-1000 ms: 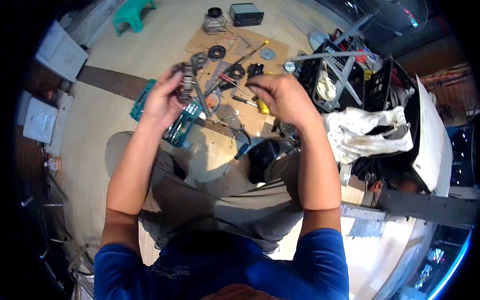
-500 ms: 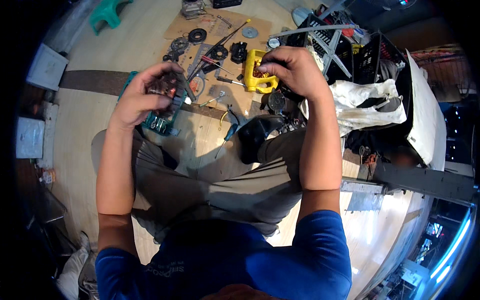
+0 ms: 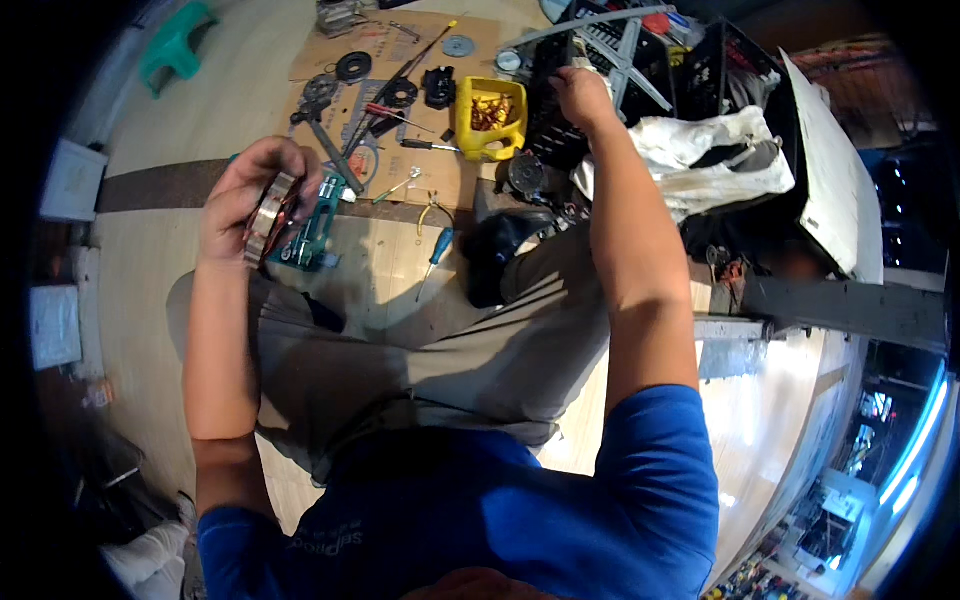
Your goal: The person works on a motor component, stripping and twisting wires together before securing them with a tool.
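My left hand (image 3: pixel 232 198), raised above my left thigh, is wrapped round a motor stator (image 3: pixel 264 225), a ring of stacked metal with reddish copper windings. Fingers cover part of it. Farther off on the right, my right hand (image 3: pixel 585 98) is closed, held over the edge of a black plastic crate (image 3: pixel 560 130); whether something small is in its fingers I cannot make out. Left of that hand stands a cut-open yellow plastic jug (image 3: pixel 521 112) with copper-coloured wire scraps (image 3: pixel 490 112) inside.
Cardboard (image 3: pixel 440 185) on the floor bears a red-handled screwdriver (image 3: pixel 385 112), black rings and other machine parts. Nearer lie pliers (image 3: pixel 432 215), a blue-handled screwdriver (image 3: pixel 437 248) and a green tool case (image 3: pixel 318 240). White cloth (image 3: pixel 690 165) drapes at the right. A green stool (image 3: pixel 175 48) stands far left.
My right hand has moved from above the yellow jug to the right, over the crate. My left hand has come slightly nearer and turned the stator edge-on. The view has shifted.
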`<state>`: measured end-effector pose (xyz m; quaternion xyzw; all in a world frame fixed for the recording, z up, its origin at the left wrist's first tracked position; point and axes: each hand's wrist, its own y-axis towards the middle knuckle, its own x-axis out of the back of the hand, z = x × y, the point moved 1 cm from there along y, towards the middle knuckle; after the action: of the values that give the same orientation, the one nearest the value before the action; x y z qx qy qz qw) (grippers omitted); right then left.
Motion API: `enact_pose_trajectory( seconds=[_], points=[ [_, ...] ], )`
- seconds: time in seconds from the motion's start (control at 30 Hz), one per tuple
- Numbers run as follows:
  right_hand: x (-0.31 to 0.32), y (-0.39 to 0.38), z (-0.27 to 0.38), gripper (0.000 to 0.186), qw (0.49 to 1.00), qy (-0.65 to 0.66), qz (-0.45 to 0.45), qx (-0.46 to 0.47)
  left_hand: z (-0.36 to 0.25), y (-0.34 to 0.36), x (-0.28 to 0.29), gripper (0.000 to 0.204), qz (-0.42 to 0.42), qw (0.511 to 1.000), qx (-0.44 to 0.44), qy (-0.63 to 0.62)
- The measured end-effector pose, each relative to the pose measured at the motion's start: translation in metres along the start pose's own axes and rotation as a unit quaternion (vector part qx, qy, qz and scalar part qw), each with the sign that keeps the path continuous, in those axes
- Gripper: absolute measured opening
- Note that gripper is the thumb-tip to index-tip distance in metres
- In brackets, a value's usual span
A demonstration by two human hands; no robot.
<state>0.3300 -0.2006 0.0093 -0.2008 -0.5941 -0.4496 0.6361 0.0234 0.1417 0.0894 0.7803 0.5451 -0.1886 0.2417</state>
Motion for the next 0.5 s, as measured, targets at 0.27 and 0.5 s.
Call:
enact_pose_trajectory(
  seconds=[0.27,0.5],
  points=[
    [0.137,-0.081,-0.079,0.024,0.998,-0.064,-0.003,-0.017,-0.007,-0.033,0.023,0.055,-0.068,0.976,0.032,0.207],
    [0.298,-0.261,-0.097,0.018,0.953,-0.24,0.032,-0.182,-0.021,-0.021,-0.002,0.032,-0.126,0.909,0.27,0.293]
  ],
)
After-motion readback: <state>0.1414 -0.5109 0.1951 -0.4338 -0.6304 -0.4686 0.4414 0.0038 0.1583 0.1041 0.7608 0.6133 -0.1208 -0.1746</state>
